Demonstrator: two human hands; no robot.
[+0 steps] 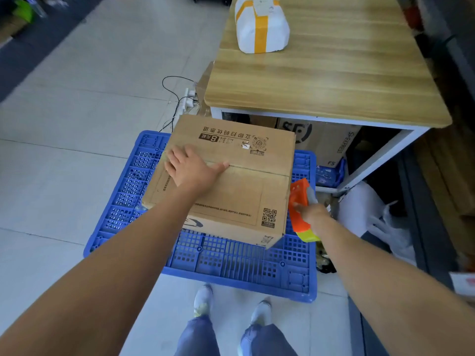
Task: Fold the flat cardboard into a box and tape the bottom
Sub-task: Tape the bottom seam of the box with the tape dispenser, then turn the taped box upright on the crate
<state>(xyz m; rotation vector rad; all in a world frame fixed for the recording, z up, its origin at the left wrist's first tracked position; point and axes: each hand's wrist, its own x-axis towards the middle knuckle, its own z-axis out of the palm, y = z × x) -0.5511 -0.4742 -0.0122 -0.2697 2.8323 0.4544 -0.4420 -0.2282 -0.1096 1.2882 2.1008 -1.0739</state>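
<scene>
Resting on a blue pallet (231, 263), the box (231, 181) adjoins a wooden table (334, 73).

Your forearms (144, 240) are bare as far as they show. You wear blue-grey trousers (267, 340) and pale shoes (261, 312).

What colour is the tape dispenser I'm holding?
The tape dispenser is orange with a yellow-green end; head view.

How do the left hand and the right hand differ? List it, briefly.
The left hand lies flat, fingers straight, on the cardboard box; the right hand curls round an orange tape dispenser. The left hand rests on the box's top by the flap seam; the right hand is off its right edge. Both are bare.
</scene>
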